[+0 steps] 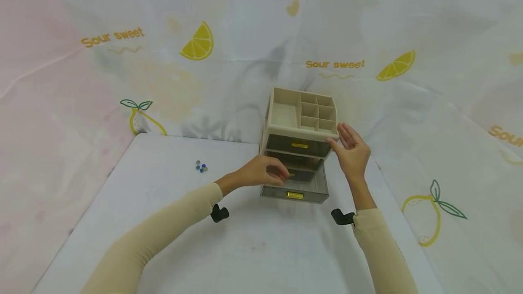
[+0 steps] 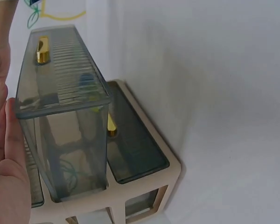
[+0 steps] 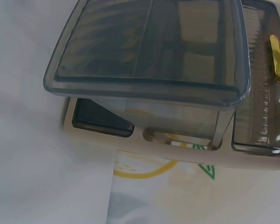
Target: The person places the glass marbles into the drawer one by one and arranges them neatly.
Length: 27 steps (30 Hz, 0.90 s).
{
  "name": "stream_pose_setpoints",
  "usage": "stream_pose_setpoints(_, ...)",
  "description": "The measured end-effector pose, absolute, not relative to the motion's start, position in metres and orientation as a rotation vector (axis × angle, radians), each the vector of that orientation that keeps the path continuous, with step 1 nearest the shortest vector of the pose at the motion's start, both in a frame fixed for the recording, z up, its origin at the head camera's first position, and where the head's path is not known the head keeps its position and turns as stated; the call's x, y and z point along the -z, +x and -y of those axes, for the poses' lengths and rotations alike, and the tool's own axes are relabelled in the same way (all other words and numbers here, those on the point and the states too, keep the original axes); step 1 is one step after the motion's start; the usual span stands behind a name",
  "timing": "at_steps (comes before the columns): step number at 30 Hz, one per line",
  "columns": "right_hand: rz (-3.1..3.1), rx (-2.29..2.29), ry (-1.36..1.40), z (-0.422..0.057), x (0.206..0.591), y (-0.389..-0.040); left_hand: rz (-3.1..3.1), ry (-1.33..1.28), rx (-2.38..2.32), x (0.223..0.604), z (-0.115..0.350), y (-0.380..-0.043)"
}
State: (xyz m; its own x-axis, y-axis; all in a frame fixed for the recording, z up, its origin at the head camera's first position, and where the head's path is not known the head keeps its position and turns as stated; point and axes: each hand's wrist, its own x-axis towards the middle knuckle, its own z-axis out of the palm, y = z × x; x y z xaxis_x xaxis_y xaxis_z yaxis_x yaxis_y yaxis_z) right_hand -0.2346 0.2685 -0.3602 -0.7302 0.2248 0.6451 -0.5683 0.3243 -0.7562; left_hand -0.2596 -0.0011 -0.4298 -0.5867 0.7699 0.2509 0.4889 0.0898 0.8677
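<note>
A beige desktop organizer (image 1: 282,129) with smoky see-through drawers stands before me. Its middle drawer (image 2: 60,149) is pulled far out, with a gold handle (image 1: 294,195) on the front. Over this drawer hovers my left hand (image 1: 259,171), fingers loosely bent and thumb apart from them; nothing shows in its grasp. My right hand (image 1: 353,153) rests along the organizer's right side, fingers extended and thumb near the front top corner. In the left wrist view, blurred blue and green patches show through the drawer. The top drawer (image 1: 278,142) is closed.
Several small blue and grey beads (image 1: 201,167) lie on the white table (image 1: 163,185), left of the organizer. Divided compartments (image 1: 318,111) form the organizer's top. A lemon-printed cloth (image 1: 245,90) hangs behind and at the sides.
</note>
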Motion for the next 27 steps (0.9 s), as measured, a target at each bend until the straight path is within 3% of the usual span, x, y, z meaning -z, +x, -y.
stream_pose_setpoints(27,1.866,-1.552,0.288,-0.268,0.363,-0.233,-2.367,0.981,-1.555,0.459,0.096,-0.267)
